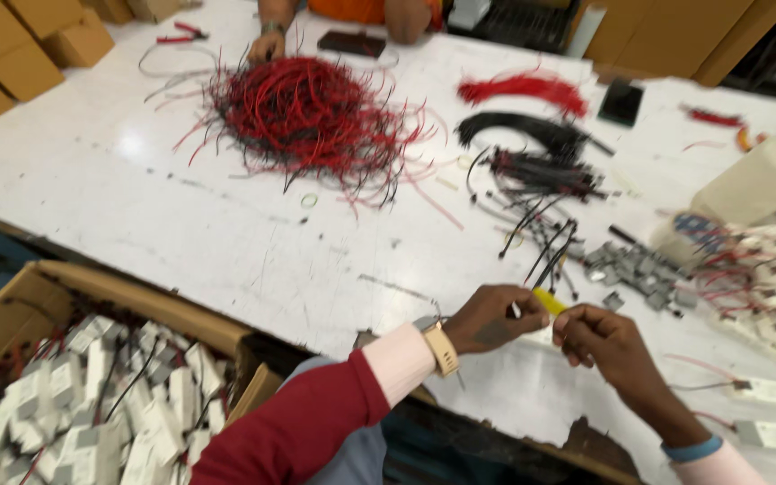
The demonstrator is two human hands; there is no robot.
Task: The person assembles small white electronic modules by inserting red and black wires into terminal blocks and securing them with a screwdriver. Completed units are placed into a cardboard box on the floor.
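My left hand (489, 319) and right hand (605, 346) pinch a yellow piece (548, 301) between fingertips, black wires (550, 251) just above it. Finished white modules (92, 422) fill the box below-left; big red wire pile (312, 112) well beyond, lots left.

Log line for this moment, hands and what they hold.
left hand: pinching yellow-handled tool | right hand: at tool's other end | black wires: beyond hands | white table
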